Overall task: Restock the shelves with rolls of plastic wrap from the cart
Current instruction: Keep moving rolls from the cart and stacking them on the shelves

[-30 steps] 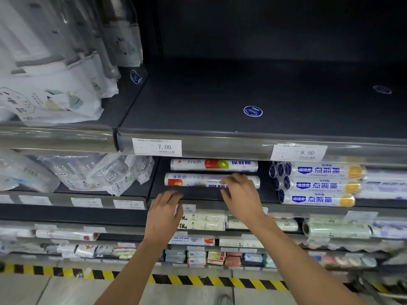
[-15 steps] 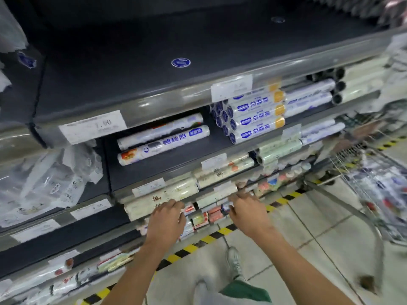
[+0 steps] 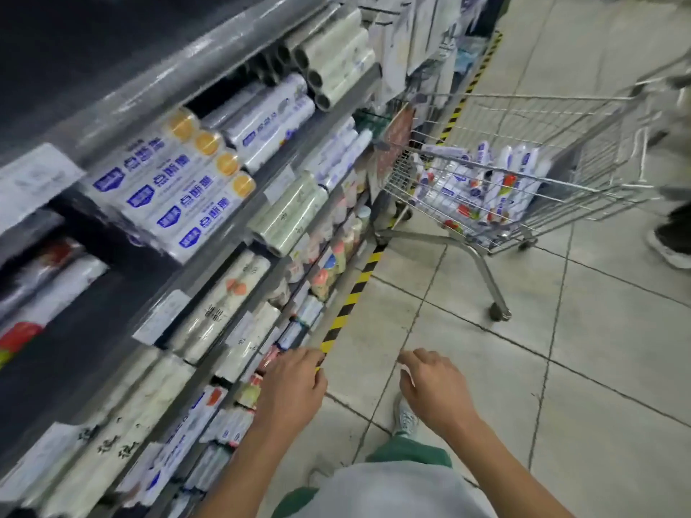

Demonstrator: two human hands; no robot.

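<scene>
Far left: we list dark shelving point(image 3: 168, 87) running along the aisle, blurred in places, with a white price tag point(image 3: 33, 181) on its upper rail. On the middle shelf, at the left edge, lie white rolls with red print point(image 3: 45, 289); beside them, to the right, sits a stack of rolls of plastic wrap with blue labels and orange ends point(image 3: 175, 192), lying lengthwise, several high. Further along the same shelf we note plain white rolls point(image 3: 273, 121), and above them pale rolls with dark hollow cores point(image 3: 332, 57). One shelf down: greenish transparent rolls point(image 3: 288, 214); lower shelves carry small mixed packets, too blurred to name. A yellow-and-black floor stripe point(image 3: 347, 300) runs along the base of the shelving. Centre foreground: left hand point(image 3: 291, 390), empty, fingers loosely bent, held over the lower shelf edge; we cannot tell if it touches. Next, right hand point(image 3: 433, 390), also empty, fingers loosely curled, over the floor tiles point(image 3: 598, 368), with a pale shoe point(image 3: 405, 418) below it. Right: wire cart point(image 3: 542, 121), standing near the shelf end, well apart from both hands, holding a heap of wrapped rolls point(image 3: 486, 188) in its basket. Far right edge: another person's shoe point(image 3: 669, 248).
</scene>
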